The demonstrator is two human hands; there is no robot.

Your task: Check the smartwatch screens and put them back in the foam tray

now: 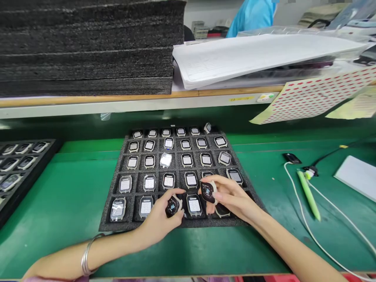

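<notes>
A black foam tray (173,224) with square compartments lies on the green table, most of them holding a smartwatch case with a lit white screen. Over its front row, my left hand (161,213) pinches a smartwatch (172,205) whose dark screen shows a small picture. To the right, my right hand (232,196) grips another smartwatch (208,191) by its edges, its dark face turned toward me. Between the two hands sits a watch (194,204) in its compartment. Just below my right hand, a dark-screened watch (222,210) is partly covered.
A second foam tray (28,184) of watches stands at the left. On the right lie a green pen-like tool (309,196), white cables (302,213) and a white pad (357,176). Overhead, a shelf (132,103) carries stacked black foam (88,47) and papers (249,55). A blue sleeve (254,17) shows behind.
</notes>
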